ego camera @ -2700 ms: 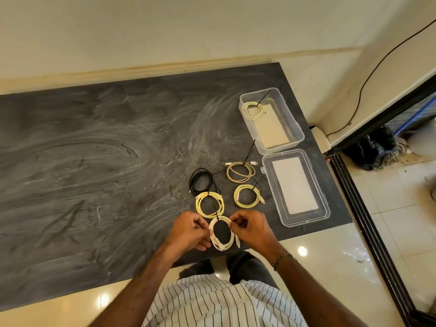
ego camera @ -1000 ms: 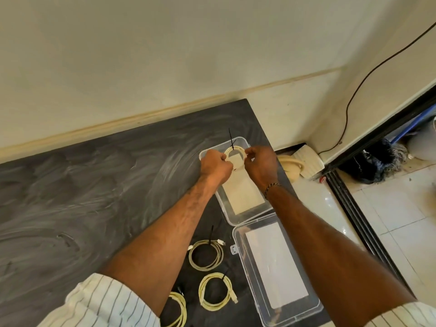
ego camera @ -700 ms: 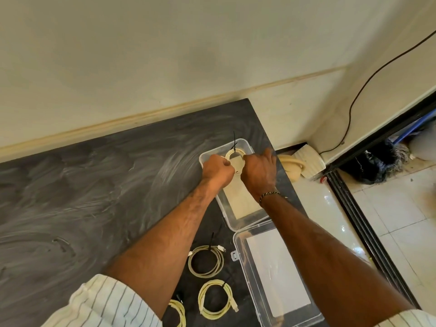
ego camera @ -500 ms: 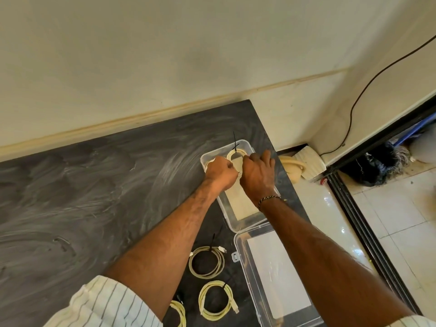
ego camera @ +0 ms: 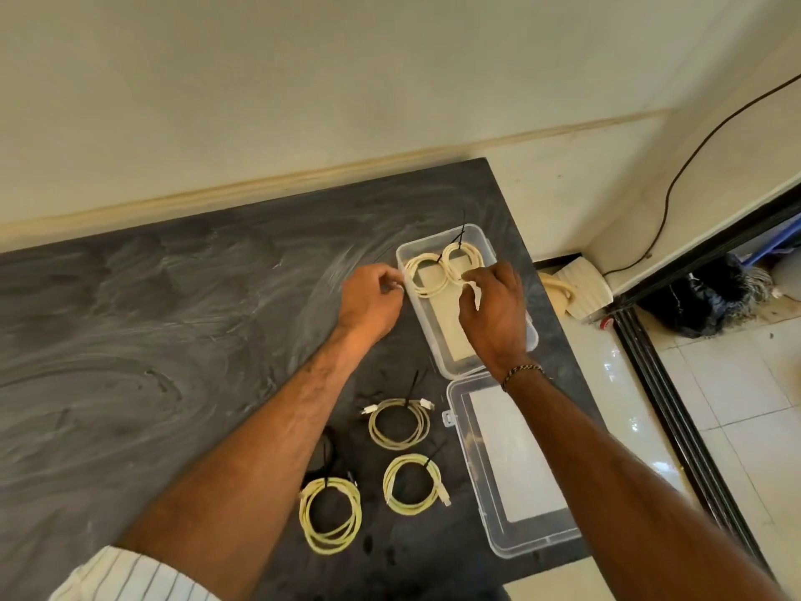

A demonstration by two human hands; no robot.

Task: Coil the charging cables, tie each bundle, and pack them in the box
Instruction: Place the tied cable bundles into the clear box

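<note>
Since half a second ago, your hands have parted, and now two tied coils lie side by side in the far end of the box (ego camera: 511, 336): the left coil (ego camera: 427, 275) and the right coil (ego camera: 463, 260), touching each other. You put them flat and close together, I think, so that room stays for the others. Both are pale cream, round, of several loops, each with a black tie sticking up.

Your right hand (ego camera: 494, 305) hovers over the box with fingers bent near the right coil; whether it pinches the cable end I cannot tell. Your left hand (ego camera: 370, 301) is just outside the box wall, fingers loosely curled, holding nothing that I can see.

Three pale bundles wait on the dark table (ego camera: 130, 340) beside the open lid (ego camera: 516, 474): a whitish one (ego camera: 398, 422), a yellow one (ego camera: 414, 483), and another yellow one (ego camera: 331, 516). A black bundle (ego camera: 323, 457) is partly hidden under your left forearm.
</note>
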